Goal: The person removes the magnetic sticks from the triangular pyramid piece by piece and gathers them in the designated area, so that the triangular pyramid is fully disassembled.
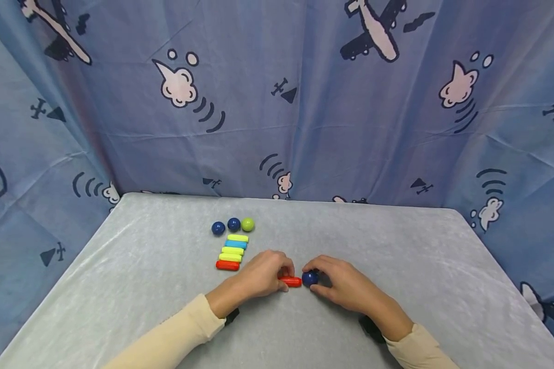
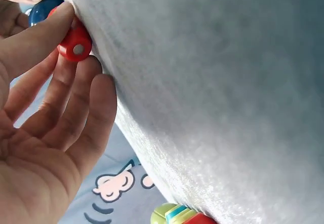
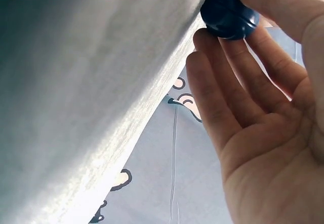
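Thumb and fingers of my left hand pinch a short red rod that lies flat at the middle of the table. In the left wrist view the red rod shows a small grey disc on its near end. My right hand grips a dark blue ball between thumb and fingers, at the rod's right end. Ball and rod touch or nearly touch; the exact contact cannot be told. From the right wrist, the blue ball shows a seam round it.
Left of my hands lies a column of rods: a red rod, a blue rod and several yellow-green ones. Behind them sit two dark blue balls and a green ball. A patterned blue curtain hangs behind the pale table.
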Tool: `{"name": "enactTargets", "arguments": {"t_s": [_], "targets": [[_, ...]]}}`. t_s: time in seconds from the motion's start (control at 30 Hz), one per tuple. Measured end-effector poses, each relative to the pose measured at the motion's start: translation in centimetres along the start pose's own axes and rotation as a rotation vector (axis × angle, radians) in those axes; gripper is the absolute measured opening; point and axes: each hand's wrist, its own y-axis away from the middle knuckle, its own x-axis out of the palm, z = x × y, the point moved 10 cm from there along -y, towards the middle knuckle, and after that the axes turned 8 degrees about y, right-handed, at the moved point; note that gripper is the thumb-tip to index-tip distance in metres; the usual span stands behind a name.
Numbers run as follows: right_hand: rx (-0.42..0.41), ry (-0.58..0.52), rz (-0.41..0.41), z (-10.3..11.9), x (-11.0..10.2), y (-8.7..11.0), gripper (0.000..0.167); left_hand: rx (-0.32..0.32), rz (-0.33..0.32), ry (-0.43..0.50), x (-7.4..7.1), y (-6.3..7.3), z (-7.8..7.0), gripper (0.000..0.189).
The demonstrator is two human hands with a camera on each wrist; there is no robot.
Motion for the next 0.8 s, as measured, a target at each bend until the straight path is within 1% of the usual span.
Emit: {"name": "enactTargets", "arguments": {"t_s": [0.2, 0.4, 0.47, 0.53, 0.67, 0.8], "targets": [[-0.001, 0.0, 0.001, 0.0, 0.1, 0.0, 0.033, -0.027, 0.034, 0.032, 0.3, 0.2, 0.4, 0.023], [-0.005, 0.001, 0.001, 0.2, 0.0, 0.1, 0.032, -0.018, 0.026, 0.023, 0.3, 0.4, 0.4, 0.021], [-0.009, 0.009, -0.003, 0.2, 0.0, 0.1, 0.032, -0.018, 0.01, 0.018, 0.0, 0.7, 0.5, 0.02], [-0.01, 0.015, -0.006, 0.3, 0.0, 0.1, 0.031, -0.032, -0.01, 0.019, -0.5, 1.1, 0.7, 0.02], [-0.002, 0.02, 0.0, 0.2, 0.1, 0.0, 0.031, -0.085, -0.042, 0.059, -1.5, 2.2, 1.3, 0.019], [0.008, 0.023, 0.008, 0.1, 0.2, 0.0, 0.031, -0.11, -0.078, 0.082, -2.6, 3.3, 1.9, 0.019]]}}
